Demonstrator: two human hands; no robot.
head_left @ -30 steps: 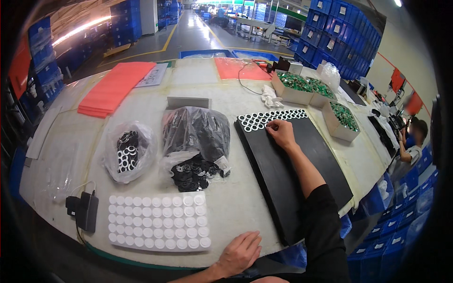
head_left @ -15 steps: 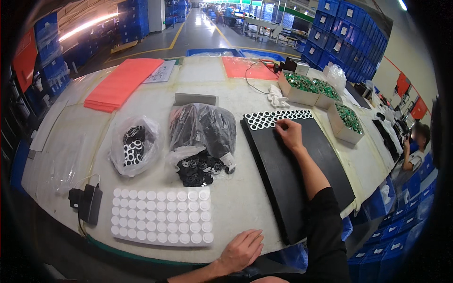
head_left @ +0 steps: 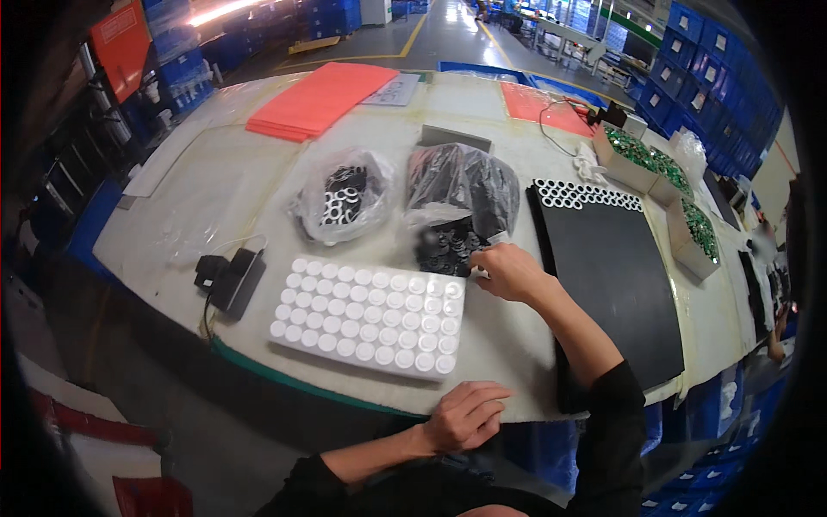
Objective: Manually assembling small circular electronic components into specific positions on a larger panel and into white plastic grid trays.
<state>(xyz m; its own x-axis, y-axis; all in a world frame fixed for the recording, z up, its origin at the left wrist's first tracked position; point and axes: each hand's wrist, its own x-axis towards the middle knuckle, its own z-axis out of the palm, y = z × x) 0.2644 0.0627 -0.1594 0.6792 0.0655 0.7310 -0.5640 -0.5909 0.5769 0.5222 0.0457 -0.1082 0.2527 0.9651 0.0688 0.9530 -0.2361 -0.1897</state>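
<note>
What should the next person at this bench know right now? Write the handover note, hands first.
Right hand: reaching into the loose pile of small black parts in front of the black bag; whether it grips one cannot be told.
Left hand: resting on the table's near edge, holding nothing.
White tray of round caps: lies between the hands, its rows full.
Black board: one band of white rings along its far edge; the remaining surface is bare.
</note>
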